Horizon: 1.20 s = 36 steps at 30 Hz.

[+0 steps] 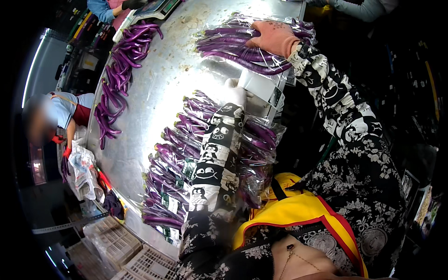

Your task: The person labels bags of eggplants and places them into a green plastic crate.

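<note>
My right hand, in an orange glove, lies over a clear plastic bag of long purple eggplants at the far edge of the metal table; its fingertips rest on the film. My left hand, in a white glove, is at the edge of a stack of white sheets or labels, with fingers touching it; whether it pinches one is unclear. Beside and under my left sleeve runs a row of bagged eggplants, some bearing green and white labels.
Loose eggplants lie along the table's left side. A scale stands at the top left. A co-worker in red gloves is at the left, another at the top left, a third at the top right. Plastic crates stand at the lower left.
</note>
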{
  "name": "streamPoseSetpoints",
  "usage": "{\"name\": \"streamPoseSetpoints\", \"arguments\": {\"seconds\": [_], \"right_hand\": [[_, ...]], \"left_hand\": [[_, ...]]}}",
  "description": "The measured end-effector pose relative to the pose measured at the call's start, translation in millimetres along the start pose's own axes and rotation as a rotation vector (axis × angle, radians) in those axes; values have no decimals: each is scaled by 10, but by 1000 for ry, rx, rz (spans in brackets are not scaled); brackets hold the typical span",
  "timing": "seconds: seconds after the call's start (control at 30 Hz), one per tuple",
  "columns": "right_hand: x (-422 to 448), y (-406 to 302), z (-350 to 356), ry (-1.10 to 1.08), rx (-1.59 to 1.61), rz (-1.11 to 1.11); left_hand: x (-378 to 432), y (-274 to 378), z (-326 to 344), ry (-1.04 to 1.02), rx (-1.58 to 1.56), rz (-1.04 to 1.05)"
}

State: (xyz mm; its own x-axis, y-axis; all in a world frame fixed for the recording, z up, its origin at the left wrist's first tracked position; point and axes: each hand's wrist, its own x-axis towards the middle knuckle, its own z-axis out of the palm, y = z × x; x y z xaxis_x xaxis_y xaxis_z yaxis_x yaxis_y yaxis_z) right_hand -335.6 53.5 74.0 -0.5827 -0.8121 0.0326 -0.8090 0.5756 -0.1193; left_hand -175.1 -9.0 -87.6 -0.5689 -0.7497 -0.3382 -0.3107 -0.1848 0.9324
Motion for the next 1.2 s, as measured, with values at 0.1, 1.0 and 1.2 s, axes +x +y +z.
{"name": "streamPoseSetpoints", "arguments": {"seconds": [0.1, 1.0, 1.2], "right_hand": [[-67, 103, 2, 57, 38, 5], [-136, 36, 718, 50, 212, -150], [-325, 215, 1183, 83, 172, -93]], "left_hand": [[-49, 73, 74, -43, -117, -9], [16, -326, 34, -374, 1184, 690], [-85, -191, -198, -286, 464, 612]]}}
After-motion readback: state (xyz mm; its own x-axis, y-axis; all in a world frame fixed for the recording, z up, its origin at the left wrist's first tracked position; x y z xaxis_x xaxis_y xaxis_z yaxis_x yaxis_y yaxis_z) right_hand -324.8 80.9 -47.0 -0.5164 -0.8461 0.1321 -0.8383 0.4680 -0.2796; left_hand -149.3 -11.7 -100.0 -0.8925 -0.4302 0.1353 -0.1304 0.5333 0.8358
